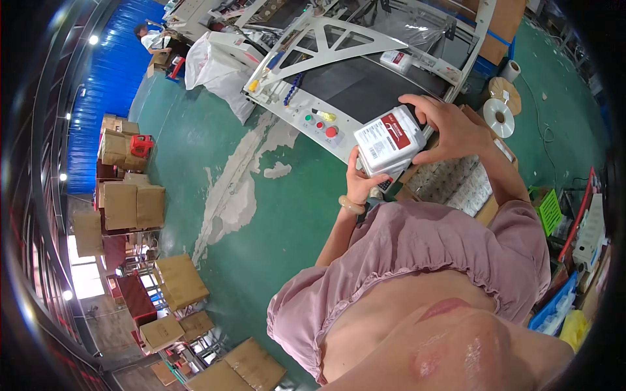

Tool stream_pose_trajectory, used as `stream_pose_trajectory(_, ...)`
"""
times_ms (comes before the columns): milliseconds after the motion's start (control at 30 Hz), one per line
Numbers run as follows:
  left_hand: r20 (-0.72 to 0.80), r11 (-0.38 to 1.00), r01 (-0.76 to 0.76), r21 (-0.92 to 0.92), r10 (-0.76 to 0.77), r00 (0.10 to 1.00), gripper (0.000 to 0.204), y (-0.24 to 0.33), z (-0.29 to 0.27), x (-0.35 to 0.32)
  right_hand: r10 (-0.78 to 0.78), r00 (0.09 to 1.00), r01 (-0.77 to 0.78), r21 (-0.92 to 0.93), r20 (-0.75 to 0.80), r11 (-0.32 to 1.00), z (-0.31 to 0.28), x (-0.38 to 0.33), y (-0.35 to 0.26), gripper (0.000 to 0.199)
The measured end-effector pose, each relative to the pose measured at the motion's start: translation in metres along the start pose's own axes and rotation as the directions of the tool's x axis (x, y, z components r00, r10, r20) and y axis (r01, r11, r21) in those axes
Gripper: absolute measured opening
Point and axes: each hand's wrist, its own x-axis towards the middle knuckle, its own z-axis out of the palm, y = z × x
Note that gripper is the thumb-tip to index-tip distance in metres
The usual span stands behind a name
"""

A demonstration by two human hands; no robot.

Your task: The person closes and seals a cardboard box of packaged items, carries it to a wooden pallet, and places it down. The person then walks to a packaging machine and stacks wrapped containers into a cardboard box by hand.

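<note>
A clear plastic pack (372, 156) with a white and red label is held up in front of me, tilted, at the near edge of a machine. My left hand (360, 185) grips its lower left side, with fingers closed round the corner. At its right side my right hand (451, 128) curves round the edge, the thumb low and the fingertips at the top corner. Its far side is hidden. Behind it, on the machine's dark conveyor belt (352, 85), lies a similar pack (395, 60) with a red and white label.
The machine's panel (297, 107) carries red and green buttons. Close to my right arm is an open carton holding wrapped packs (450, 182). Rolls of film (498, 118) lie beyond it, and a green crate (548, 212) stands right. Cardboard boxes (134, 205) line the left; another person (158, 43) sits far off.
</note>
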Motion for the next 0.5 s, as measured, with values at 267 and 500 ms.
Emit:
stream_pose_trajectory(267,0.003,0.999,-0.014,0.034,0.014,1.000,0.092,0.002,0.001,-0.006,-0.007,0.998,0.013,0.121,-0.054,0.993,0.008,0.002,0.019,0.083)
stream_pose_trajectory(500,-0.062,0.998,0.008,0.066,-0.004,0.998,0.086,0.013,-0.015,-0.016,0.255,0.767,-0.340,-0.036,-0.588,0.940,-0.012,0.026,0.169,0.081)
